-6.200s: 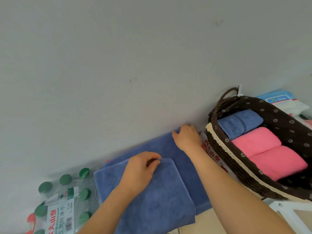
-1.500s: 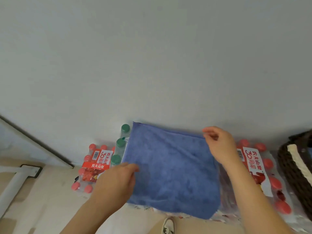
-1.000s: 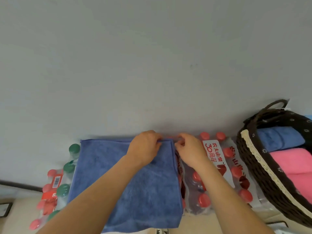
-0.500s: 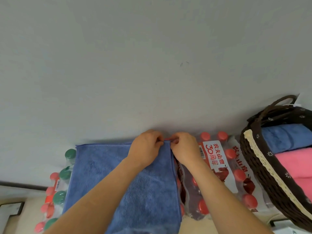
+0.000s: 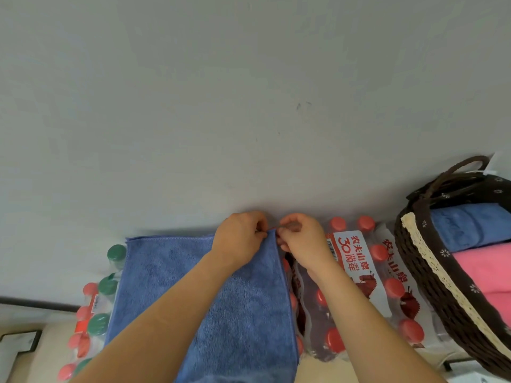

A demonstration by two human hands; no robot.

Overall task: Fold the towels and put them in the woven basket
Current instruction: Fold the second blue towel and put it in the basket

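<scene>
Head view, looking down: two bare forearms come in from the near edge and cross a blue towel that lies spread flat, its near edge running out of the bottom of the frame. At the near left a strip of pale floor shows beside it. The towel rests on top of shrink-wrapped packs of bottled water; green-capped bottles and a few red caps poke out along its left edge, and a red-capped pack with a red and white printed label lies bare just beside its right edge. Farther in, both hands meet at the towel's far right corner. The left hand lies on the cloth with its fingers curled and pinching the corner hem. The right hand sits just off the towel's right edge above the red-capped pack, its fingers curled in and pinching the same corner from the other side, so the two sets of fingertips are nearly touching. To the right, beyond the red-capped pack, stands the woven basket, dark brown with a cream lace trim, a dotted fabric lining and an arched handle at its far end. Inside it a folded blue towel lies at the far end, with pink towels just beside it on the near side. Behind everything rises a plain grey wall, which the towel's far hem lies close against.
</scene>
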